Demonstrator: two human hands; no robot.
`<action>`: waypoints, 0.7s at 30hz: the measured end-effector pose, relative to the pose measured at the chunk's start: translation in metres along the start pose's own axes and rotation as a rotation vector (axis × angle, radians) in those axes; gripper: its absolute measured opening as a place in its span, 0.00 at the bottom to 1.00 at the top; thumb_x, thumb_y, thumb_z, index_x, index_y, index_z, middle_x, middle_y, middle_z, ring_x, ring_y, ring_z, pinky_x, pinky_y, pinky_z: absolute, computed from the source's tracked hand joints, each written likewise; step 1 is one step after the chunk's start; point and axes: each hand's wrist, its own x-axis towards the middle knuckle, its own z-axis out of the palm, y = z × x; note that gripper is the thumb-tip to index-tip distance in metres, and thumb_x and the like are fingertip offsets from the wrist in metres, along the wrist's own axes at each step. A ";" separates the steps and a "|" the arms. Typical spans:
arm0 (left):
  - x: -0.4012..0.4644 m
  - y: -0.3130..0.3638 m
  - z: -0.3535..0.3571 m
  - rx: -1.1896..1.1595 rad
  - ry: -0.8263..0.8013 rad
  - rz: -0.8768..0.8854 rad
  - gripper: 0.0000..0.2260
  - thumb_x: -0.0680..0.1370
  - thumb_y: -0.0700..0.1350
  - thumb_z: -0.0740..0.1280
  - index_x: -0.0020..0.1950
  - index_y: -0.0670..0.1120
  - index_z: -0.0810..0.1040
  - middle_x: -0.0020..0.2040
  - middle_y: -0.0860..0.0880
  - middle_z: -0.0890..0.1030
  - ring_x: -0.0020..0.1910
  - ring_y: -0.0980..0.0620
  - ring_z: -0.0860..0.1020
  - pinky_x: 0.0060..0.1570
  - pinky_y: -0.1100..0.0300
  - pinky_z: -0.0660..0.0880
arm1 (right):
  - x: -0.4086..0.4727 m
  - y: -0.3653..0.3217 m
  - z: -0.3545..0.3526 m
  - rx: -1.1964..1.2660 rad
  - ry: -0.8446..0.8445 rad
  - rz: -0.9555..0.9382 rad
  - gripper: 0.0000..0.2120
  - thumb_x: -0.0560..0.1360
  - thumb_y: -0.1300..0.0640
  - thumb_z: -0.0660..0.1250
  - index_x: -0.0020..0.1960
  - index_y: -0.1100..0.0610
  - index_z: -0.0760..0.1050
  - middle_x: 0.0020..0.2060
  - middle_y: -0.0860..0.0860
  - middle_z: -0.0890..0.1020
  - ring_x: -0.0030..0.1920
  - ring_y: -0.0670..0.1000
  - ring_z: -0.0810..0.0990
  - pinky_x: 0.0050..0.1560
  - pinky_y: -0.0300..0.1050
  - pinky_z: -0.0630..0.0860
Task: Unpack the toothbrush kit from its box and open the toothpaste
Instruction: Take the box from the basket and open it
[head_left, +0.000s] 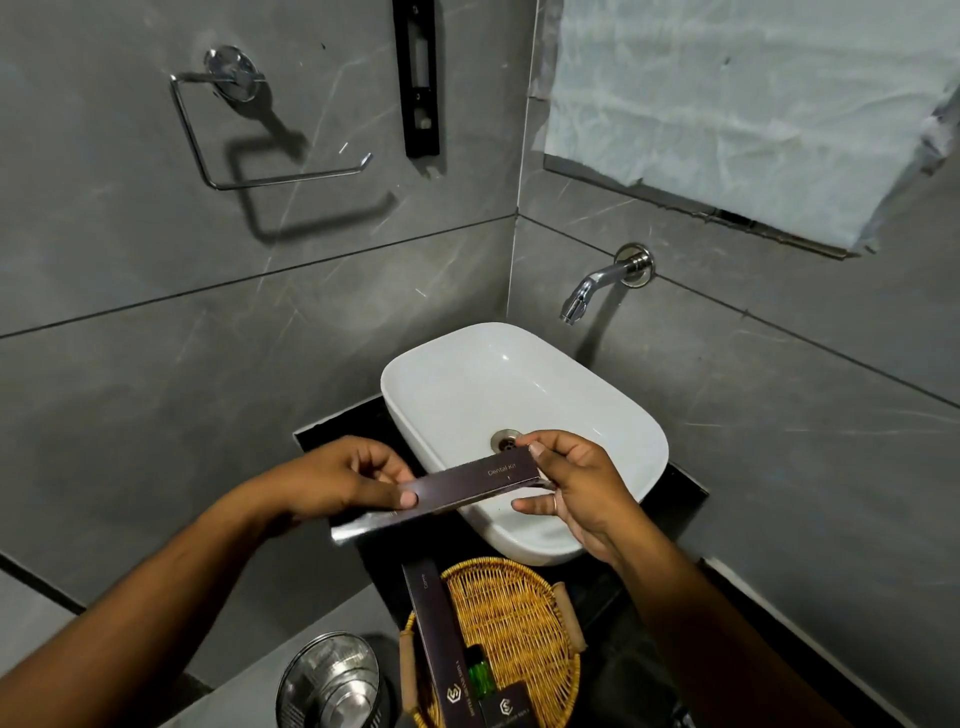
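Observation:
A long dark brown box marked "Dental Kit" (467, 483) is held level over the near edge of the white basin (613, 415). My left hand (343, 480) grips its left part, thumb on the front face. My right hand (576, 483) pinches the box's right end with thumb and fingers. Something silvery, perhaps an inner wrapper (358, 527), shows along the box's lower left end. No toothbrush or toothpaste is visible.
A wicker tray (524, 618) on the black counter holds another long dark box (434, 639), a small green bottle (478, 675) and a small dark box (506, 706). A steel bin (332, 680) stands lower left. A wall tap (597, 286) juts over the basin.

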 end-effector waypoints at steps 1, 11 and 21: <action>-0.003 0.003 -0.007 -0.041 0.048 0.008 0.14 0.65 0.44 0.77 0.47 0.39 0.82 0.38 0.41 0.81 0.35 0.47 0.77 0.36 0.58 0.72 | -0.001 0.002 0.001 0.024 0.000 0.010 0.11 0.79 0.61 0.61 0.45 0.54 0.82 0.49 0.56 0.81 0.45 0.52 0.83 0.33 0.46 0.82; -0.007 0.010 -0.006 -0.956 0.813 0.035 0.08 0.71 0.45 0.74 0.43 0.48 0.74 0.37 0.49 0.80 0.28 0.55 0.81 0.34 0.58 0.81 | -0.001 0.019 0.037 0.256 0.108 -0.075 0.09 0.80 0.63 0.59 0.50 0.59 0.78 0.45 0.55 0.85 0.46 0.54 0.85 0.34 0.45 0.82; -0.009 0.031 0.004 -0.708 0.822 0.219 0.06 0.73 0.43 0.72 0.46 0.50 0.78 0.38 0.49 0.87 0.40 0.51 0.86 0.37 0.57 0.81 | -0.008 0.035 0.056 0.515 0.130 0.087 0.08 0.77 0.62 0.60 0.46 0.60 0.78 0.43 0.59 0.85 0.44 0.58 0.85 0.35 0.48 0.82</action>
